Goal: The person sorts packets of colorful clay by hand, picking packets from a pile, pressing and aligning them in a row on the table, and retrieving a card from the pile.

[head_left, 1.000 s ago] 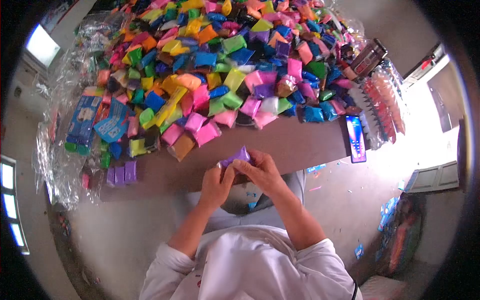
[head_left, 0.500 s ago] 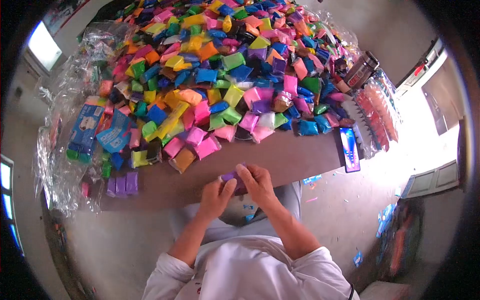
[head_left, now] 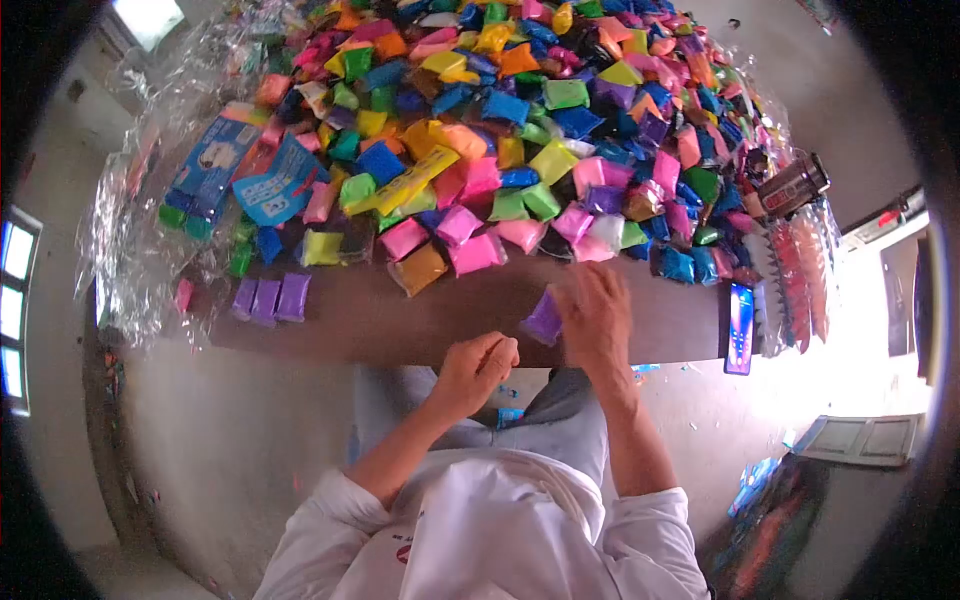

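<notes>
Purple packet (head_left: pixel 541 320) on or just above brown table (head_left: pixel 670 320), at thumb side of nearer, blurred right hand (head_left: pixel 597 318), ahead and right of curled left hand (head_left: pixel 476 372), with hands apart, can't tell right-hand grip or packet's long axis.

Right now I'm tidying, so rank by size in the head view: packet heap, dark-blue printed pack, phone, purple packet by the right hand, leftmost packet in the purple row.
Packet heap
Dark-blue printed pack
Phone and purple packet: unsure, the right hand may hide some
Leftmost packet
</notes>
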`<state>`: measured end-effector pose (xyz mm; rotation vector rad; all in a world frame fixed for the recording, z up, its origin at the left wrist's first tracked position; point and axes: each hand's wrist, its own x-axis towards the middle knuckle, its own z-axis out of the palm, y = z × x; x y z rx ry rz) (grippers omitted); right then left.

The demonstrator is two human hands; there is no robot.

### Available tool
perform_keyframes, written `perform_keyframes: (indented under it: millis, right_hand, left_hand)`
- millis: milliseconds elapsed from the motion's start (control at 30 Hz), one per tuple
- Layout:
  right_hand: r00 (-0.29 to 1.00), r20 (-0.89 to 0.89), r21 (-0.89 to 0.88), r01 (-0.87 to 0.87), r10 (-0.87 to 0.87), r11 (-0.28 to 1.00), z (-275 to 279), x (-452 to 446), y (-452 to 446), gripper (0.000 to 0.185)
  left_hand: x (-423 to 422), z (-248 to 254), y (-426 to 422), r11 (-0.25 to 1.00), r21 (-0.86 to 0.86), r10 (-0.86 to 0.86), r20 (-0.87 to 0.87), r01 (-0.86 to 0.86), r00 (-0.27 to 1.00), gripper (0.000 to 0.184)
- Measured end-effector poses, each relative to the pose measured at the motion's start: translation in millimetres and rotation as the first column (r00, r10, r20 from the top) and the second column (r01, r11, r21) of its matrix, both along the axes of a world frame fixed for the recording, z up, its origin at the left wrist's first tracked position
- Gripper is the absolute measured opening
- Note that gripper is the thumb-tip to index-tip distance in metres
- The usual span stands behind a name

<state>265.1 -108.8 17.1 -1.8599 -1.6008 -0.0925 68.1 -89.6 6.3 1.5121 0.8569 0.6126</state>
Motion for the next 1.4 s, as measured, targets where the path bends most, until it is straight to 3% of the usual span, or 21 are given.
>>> perform_keyframes:
  millis: [33,100,200,300,367,433,533,567,633,667,700,800,867,933,1067,1200,1300,1400]
  right_hand:
    - [0.999,-0.039,0.091,0.033,-0.030,0.995,10.2,-4.5,-2.5,0.035]
    - [0.999,0.018,0.047,0.035,-0.036,0.998,20.2,-17.2,-14.9,0.043]
    - [0.952,0.226,-0.249,-0.150,0.208,0.957,-3.2,-41.0,-21.0,0.053]
    - [0.960,0.089,-0.223,-0.239,0.264,0.945,-6.8,-35.1,-15.3,0.053]
    - [0.959,0.094,-0.257,-0.237,0.269,0.937,-4.5,-51.4,-9.8,0.054]
    - [0.901,0.101,-0.276,-0.382,0.422,0.882,-5.1,-67.1,-7.3,0.056]
    - [0.773,0.113,-0.328,-0.564,0.624,0.758,-9.5,-105.2,16.6,0.055]
    - [0.682,0.120,-0.344,-0.653,0.722,0.674,-11.5,-118.0,27.2,0.054]
    - [0.623,0.138,-0.312,-0.710,0.770,0.631,-7.7,-147.4,47.7,0.054]
    - [0.565,0.153,-0.283,-0.761,0.811,0.584,-6.2,-161.9,57.0,0.054]
    - [0.561,0.161,-0.284,-0.762,0.812,0.583,-6.9,-175.0,65.2,0.054]
    - [0.529,0.228,-0.205,-0.795,0.818,0.571,-12.6,-207.2,89.7,0.054]
    - [0.575,0.211,-0.159,-0.778,0.790,0.608,-16.0,-221.0,101.6,0.054]
    - [0.595,0.216,-0.113,-0.772,0.774,0.625,-14.1,-228.5,113.5,0.055]
    - [0.701,0.171,-0.032,-0.699,0.693,0.715,-4.7,-224.7,110.1,0.055]
    - [0.702,0.195,-0.021,-0.695,0.685,0.719,-7.7,-210.5,80.3,0.053]
    - [0.665,0.178,-0.137,-0.713,0.725,0.688,-10.1,-208.0,77.0,0.044]
    - [0.708,0.228,-0.022,-0.682,0.668,0.731,-14.2,-202.2,95.2,0.041]
  left_hand:
    - [-1.1,0.4,-0.1,1.000,-0.017,0.004,0.009,-0.004,1.000,0.033]
    - [-2.2,-2.4,0.9,1.000,0.016,0.002,-0.008,-0.002,1.000,0.033]
    - [-3.3,-1.6,-2.5,1.000,0.014,-0.004,0.004,0.004,1.000,0.033]
    - [-11.7,-4.7,-7.6,0.998,-0.065,0.014,0.075,-0.009,0.997,0.033]
    - [-23.6,-5.5,-8.5,0.946,-0.323,0.047,0.256,0.040,0.966,0.035]
    - [-42.3,-14.6,-15.8,0.926,-0.375,0.060,0.268,0.047,0.962,0.036]
    - [-74.7,-24.1,-29.9,0.859,-0.480,-0.083,0.212,0.178,0.974,0.038]
    - [-83.8,-29.3,-35.2,0.863,-0.475,-0.077,0.214,0.173,0.974,0.038]
    - [-97.7,-44.6,-46.7,0.735,-0.665,0.023,0.221,0.133,0.975,0.039]
    - [-103.1,-63.1,-53.1,0.740,-0.660,0.027,0.226,0.133,0.974,0.039]
    - [-107.6,-86.9,-58.4,0.758,-0.644,0.039,0.208,0.107,0.977,0.038]
    - [-104.9,-90.3,-53.3,0.789,-0.613,0.112,0.217,0.046,0.970,0.037]
    - [-97.9,-92.1,-53.1,0.791,-0.611,0.179,0.245,0.009,0.953,0.037]
    - [-92.3,-106.6,-53.3,0.836,-0.549,0.088,0.133,-0.001,0.987,0.036]
    - [-92.8,-122.8,-50.4,0.886,-0.463,0.054,0.165,0.029,0.985,0.034]
    - [-88.7,-129.6,-46.5,0.823,-0.568,0.104,0.209,0.034,0.972,0.035]
    - [-79.4,-129.2,-44.4,0.801,-0.595,0.064,0.192,0.064,0.979,0.035]
    - [-71.3,-133.0,-38.9,0.751,-0.657,0.067,0.176,0.066,0.982,0.034]
